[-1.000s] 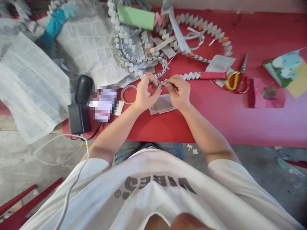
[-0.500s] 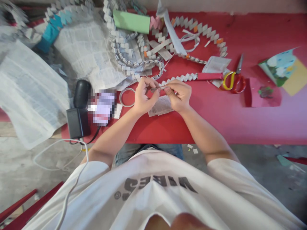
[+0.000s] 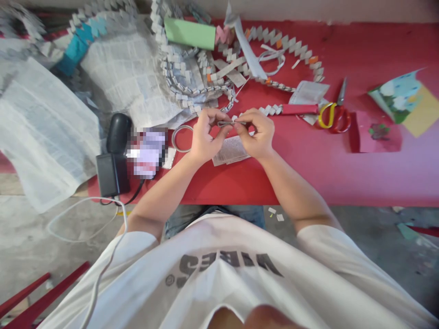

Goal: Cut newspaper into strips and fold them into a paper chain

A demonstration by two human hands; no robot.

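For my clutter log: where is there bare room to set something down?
Bare table: right front, between the right forearm and pink paper; far right, behind scissors and card; a strip on the near side of the slips. Crowded: left, with newspaper and adapter; middle back, with paper chains.

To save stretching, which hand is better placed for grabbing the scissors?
Likely your right hand: the scissors lie out on its side, farther from your left hand. Both hands pinch the folded strip, so the right would first need to let go.
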